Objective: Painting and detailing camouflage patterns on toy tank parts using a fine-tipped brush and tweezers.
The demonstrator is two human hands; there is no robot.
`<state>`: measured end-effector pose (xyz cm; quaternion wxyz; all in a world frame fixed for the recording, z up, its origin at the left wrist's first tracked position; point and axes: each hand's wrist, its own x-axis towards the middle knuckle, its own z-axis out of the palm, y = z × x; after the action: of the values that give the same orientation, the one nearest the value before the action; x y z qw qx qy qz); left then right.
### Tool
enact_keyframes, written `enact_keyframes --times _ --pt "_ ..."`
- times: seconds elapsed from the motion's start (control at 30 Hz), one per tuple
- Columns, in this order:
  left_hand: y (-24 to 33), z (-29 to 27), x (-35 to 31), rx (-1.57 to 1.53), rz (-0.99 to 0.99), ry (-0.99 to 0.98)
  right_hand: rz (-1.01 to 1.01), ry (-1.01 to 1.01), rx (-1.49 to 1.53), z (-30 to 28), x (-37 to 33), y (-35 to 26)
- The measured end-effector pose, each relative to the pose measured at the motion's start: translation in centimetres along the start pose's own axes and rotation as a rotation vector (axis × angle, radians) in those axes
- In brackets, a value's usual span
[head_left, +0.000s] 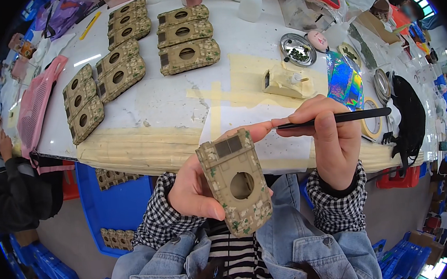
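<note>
My left hand (195, 191) is wrapped round a camouflage-painted model tank hull (237, 206), tan with green and pale specks, a dark grille panel and a round hole in its top. Between the thumb and fingers of my right hand (334, 144) is a pair of black tweezers (345, 117). The tweezers' tip meets the outstretched left index finger, just beyond the hull's far end. Whether a tiny part sits between the tips is too small to tell.
Several similar hulls (189, 56) stand in rows at the back left. At the right are a tape-covered block (288, 83), a round metal dish (298, 49) of small dark parts, holographic sheets (344, 80) and a tape roll (371, 119). A blue tray (114, 200) with more hulls lies below left.
</note>
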<state>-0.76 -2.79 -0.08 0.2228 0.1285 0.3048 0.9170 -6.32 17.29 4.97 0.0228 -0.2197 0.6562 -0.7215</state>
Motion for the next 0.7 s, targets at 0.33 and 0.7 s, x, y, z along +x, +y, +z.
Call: enact_keyframes --times 0.33,0.7 --pt "0.05 -0.29 0.18 0.037 0.02 -0.039 -0.013 -0.028 -0.082 0.15 0.16 0.03" --pt "-0.49 -0.85 0.53 -0.019 0.087 -0.026 0.054 0.071 0.006 0.05 0.14 0.24"
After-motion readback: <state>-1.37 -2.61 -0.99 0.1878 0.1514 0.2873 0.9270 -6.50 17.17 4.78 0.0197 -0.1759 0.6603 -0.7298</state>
